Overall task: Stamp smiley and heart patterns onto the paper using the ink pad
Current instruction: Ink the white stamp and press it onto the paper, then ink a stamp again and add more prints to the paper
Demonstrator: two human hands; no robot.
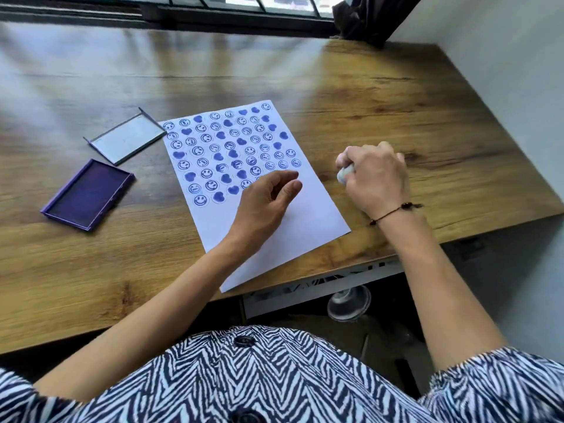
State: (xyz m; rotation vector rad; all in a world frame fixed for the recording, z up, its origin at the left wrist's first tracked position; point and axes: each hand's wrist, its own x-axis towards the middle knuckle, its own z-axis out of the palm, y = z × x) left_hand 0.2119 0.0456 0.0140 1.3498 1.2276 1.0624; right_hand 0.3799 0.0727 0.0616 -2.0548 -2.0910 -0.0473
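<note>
Round blue prints cover smooth white paper (305,215).

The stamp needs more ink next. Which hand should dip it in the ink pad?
The right hand: it already grips the stamp. The left hand is empty and nearer the ink pad, so it would first have to take the stamp.

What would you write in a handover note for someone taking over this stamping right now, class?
Left hand: empty, fingers loose, over the paper.
Right hand: closed on a pale stamp, just off the paper's right edge.
Ink pad: open, left of the paper; its lid lies behind it.
Done: the upper rows are filled with blue smileys and hearts.
Left: finish the last partial row, then fill the blank lower part.
</note>
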